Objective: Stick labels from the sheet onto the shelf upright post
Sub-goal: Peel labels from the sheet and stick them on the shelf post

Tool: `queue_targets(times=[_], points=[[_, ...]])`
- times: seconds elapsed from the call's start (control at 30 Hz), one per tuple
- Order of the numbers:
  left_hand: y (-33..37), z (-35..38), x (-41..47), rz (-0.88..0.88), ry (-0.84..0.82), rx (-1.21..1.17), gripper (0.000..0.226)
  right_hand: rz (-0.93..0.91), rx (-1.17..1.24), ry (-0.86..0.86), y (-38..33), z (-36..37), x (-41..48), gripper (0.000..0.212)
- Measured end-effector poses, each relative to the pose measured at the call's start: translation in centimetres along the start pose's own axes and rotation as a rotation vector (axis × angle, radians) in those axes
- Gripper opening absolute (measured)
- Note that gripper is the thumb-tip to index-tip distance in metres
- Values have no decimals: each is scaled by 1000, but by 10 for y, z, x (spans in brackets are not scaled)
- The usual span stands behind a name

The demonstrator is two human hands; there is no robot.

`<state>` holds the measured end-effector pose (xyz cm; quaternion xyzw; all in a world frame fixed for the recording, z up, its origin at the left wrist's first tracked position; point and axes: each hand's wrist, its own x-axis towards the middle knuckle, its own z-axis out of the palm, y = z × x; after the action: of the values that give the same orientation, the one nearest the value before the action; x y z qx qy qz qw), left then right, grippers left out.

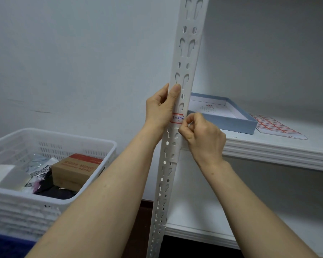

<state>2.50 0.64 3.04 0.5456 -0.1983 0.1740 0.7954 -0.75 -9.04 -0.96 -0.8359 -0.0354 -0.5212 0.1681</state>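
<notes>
Left hand: I see my left hand [159,110] clamped on the post [189,53] from its left side. The thumb lies flat up the front face and the fingers are curled round the left edge, out of my sight.
Right hand: my right hand [201,135] is at the post's right edge, just below the left hand. Its fingers are curled, and thumb and forefinger pinch the right end of the label [177,118].
Hands together: they are close but not touching; the post's front face and the label lie between them.
Label: white with red border lines and blue handwriting that I read as ending "506". It sits across the post's front face, under the heel of the left thumb and touching the right fingertips. I cannot tell whether its right end is stuck down.
Post: white slotted metal, running the full height of my view and leaning slightly to the right at the top.
Sheet: the sheet [276,125] of red-bordered labels lies flat on the upper shelf [268,148], well to the right of the post, partly under a blue tray [237,121].
Blue tray: on the same shelf, just right of the post, behind my right hand.
Basket: a white basket [51,138] stands well to the left of the post, holding a cardboard box [73,170] and wrapped items.
</notes>
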Motion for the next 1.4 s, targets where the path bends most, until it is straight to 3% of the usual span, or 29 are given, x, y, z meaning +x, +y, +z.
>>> queue_targets(times=[0.1,0.27,0.37,0.43,0.47,0.53,0.57,0.63,0.73,0.83,0.93,1.27,1.4], points=[[0,0,0,3,-4,13,15,285,334,-232,4,-10,0,13],[1,0,-2,29,3,36,14,702,1011,-224,15,-34,26,22],[-5,-1,0,6,28,68,18,876,1144,-332,25,-50,45,31],[-13,5,2,58,127,292,27,905,1108,-359,32,-55,57,35],[-15,11,1,135,242,471,30,893,1067,-355,36,-55,64,35],[-7,27,-7,469,453,659,41,842,999,-359,43,-56,75,29],[-3,37,-11,629,434,655,44,823,991,-373,46,-56,81,27],[2,55,-15,805,238,598,41,803,1004,-415,53,-56,89,25],[7,71,-18,633,-17,568,36,808,1026,-466,64,-59,99,23],[4,84,-12,254,-59,552,37,847,1063,-470,77,-62,105,21],[0,93,-1,33,-65,562,38,871,1066,-465,88,-62,108,21],[-11,111,23,-133,-146,598,38,796,1027,-528,116,-58,117,12],[-18,114,29,-149,-166,594,32,734,886,-539,115,-53,118,19]])
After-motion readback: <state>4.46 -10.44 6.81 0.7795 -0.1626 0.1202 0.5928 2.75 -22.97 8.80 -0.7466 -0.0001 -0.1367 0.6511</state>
